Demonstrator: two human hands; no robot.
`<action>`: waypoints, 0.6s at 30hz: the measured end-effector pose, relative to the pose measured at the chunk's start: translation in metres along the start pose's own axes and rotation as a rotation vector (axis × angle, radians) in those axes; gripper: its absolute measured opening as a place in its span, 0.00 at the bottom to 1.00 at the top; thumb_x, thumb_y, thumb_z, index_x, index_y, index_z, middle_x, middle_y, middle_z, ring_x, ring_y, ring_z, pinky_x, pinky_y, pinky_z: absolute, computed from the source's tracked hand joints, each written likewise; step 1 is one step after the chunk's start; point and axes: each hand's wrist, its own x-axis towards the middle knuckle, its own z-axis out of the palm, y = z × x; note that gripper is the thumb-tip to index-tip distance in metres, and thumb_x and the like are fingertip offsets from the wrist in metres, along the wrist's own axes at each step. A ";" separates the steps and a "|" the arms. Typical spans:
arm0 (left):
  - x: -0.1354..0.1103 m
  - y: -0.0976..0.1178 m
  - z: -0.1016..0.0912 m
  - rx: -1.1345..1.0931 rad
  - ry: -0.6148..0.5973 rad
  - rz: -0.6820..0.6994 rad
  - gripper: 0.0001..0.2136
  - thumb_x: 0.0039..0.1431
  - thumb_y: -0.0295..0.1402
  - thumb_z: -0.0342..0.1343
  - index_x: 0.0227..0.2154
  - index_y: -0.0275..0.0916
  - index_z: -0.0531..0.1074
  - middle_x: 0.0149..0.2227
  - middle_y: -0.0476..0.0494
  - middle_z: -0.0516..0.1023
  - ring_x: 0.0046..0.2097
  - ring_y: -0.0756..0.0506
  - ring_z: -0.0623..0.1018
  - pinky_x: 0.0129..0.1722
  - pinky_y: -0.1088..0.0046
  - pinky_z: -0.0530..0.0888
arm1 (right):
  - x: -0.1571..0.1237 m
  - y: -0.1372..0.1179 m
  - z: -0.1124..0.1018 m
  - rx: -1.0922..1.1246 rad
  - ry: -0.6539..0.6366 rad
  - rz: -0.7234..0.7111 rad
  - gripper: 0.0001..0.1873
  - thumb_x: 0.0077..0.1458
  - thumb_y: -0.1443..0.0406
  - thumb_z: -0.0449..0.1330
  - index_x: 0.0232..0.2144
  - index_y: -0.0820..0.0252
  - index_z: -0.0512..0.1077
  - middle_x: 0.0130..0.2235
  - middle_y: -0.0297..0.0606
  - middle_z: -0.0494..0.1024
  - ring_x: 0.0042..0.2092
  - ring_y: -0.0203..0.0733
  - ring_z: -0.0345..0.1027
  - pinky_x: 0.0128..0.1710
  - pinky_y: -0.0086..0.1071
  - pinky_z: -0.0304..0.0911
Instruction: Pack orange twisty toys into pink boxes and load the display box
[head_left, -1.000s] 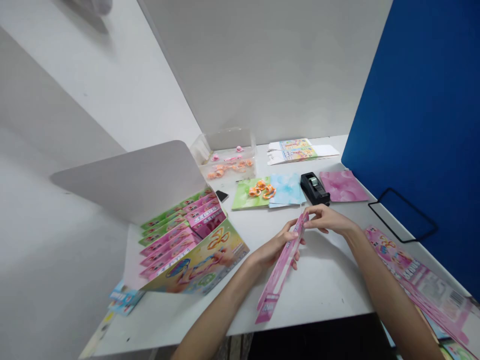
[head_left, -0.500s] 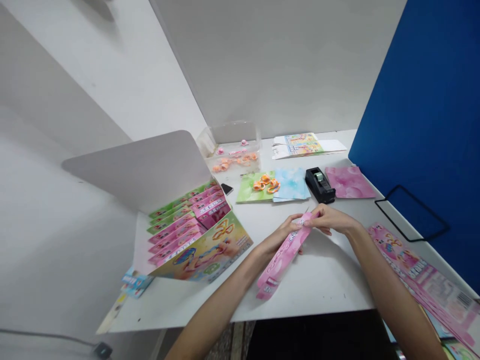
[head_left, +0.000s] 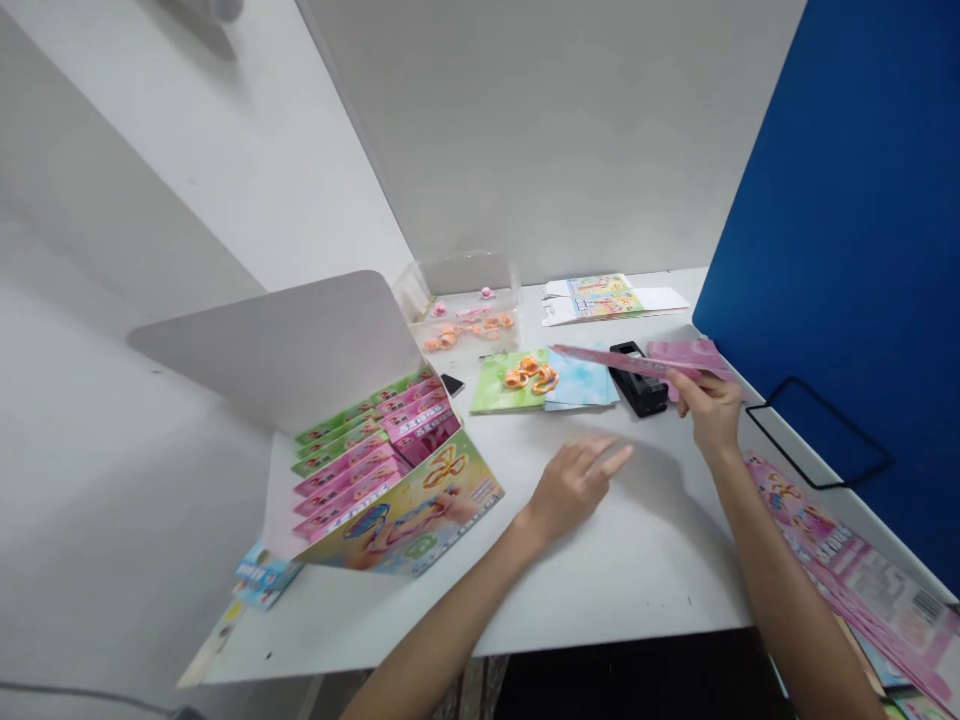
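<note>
Fingers of the right hand [head_left: 684,386] pinched shut on a long pink printed card strip [head_left: 622,362], the strip held lengthwise and tilted slightly, its free end pointing left above a pale blue sheet [head_left: 581,380]. Right hand [head_left: 709,412] raised over the far side of a white table [head_left: 637,590], forearm coming in from the lower right. Fingers of the left hand [head_left: 611,460] spread wide and empty, slightly blurred, the left hand [head_left: 574,487] low over the tabletop and just short of the strip. Directly beneath the strip, a black tape dispenser [head_left: 637,380] and the edge of a pink marbled sheet [head_left: 694,353]. Left of the blue sheet and overlapping it, a green sheet [head_left: 495,388] topped with orange plastic rings [head_left: 529,375]. Farther back, a clear plastic bin [head_left: 461,325] holding small orange and pink pieces, and a stack of flat printed cards [head_left: 607,300]. To the left, an open display box [head_left: 397,510] packed with rows of pink and green packets [head_left: 367,445], a black phone [head_left: 452,384] beside it. At lower right, a pile of flat printed pink blanks [head_left: 862,570]. Beyond them, a black wire frame [head_left: 817,435] against a blue partition [head_left: 825,200].
</note>
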 end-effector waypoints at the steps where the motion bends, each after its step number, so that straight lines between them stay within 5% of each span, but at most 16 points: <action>1: 0.000 -0.002 -0.001 0.099 0.079 0.046 0.22 0.62 0.23 0.48 0.58 0.41 0.63 0.52 0.38 0.75 0.55 0.43 0.73 0.53 0.63 0.71 | -0.004 -0.002 0.001 -0.082 -0.029 -0.055 0.22 0.45 0.58 0.68 0.10 0.59 0.64 0.11 0.27 0.59 0.15 0.29 0.50 0.15 0.27 0.47; 4: 0.003 -0.009 -0.006 0.348 0.237 0.022 0.29 0.59 0.23 0.54 0.63 0.44 0.55 0.62 0.34 0.64 0.65 0.38 0.62 0.60 0.55 0.65 | -0.017 -0.010 0.008 -0.225 -0.222 -0.158 0.12 0.44 0.61 0.68 0.16 0.61 0.75 0.15 0.31 0.69 0.17 0.33 0.57 0.16 0.28 0.52; 7: 0.005 -0.014 -0.010 0.499 0.235 -0.082 0.34 0.57 0.29 0.60 0.64 0.44 0.52 0.63 0.31 0.62 0.65 0.35 0.61 0.61 0.49 0.61 | -0.029 -0.017 0.016 -0.282 -0.425 -0.284 0.07 0.45 0.62 0.67 0.23 0.60 0.81 0.23 0.37 0.79 0.22 0.38 0.67 0.19 0.29 0.59; 13: 0.003 -0.011 -0.015 0.490 0.213 -0.274 0.24 0.63 0.31 0.54 0.61 0.41 0.59 0.46 0.38 0.77 0.47 0.42 0.77 0.52 0.62 0.71 | -0.041 -0.015 0.024 -0.267 -0.607 -0.292 0.06 0.48 0.63 0.67 0.25 0.59 0.82 0.28 0.40 0.82 0.29 0.45 0.75 0.26 0.31 0.67; 18: 0.000 -0.010 -0.015 0.427 0.205 -0.260 0.21 0.66 0.30 0.48 0.61 0.38 0.60 0.50 0.38 0.78 0.50 0.43 0.78 0.50 0.68 0.73 | -0.038 -0.014 0.019 -0.243 -0.702 -0.287 0.09 0.49 0.61 0.67 0.22 0.60 0.80 0.30 0.40 0.83 0.33 0.48 0.76 0.33 0.35 0.70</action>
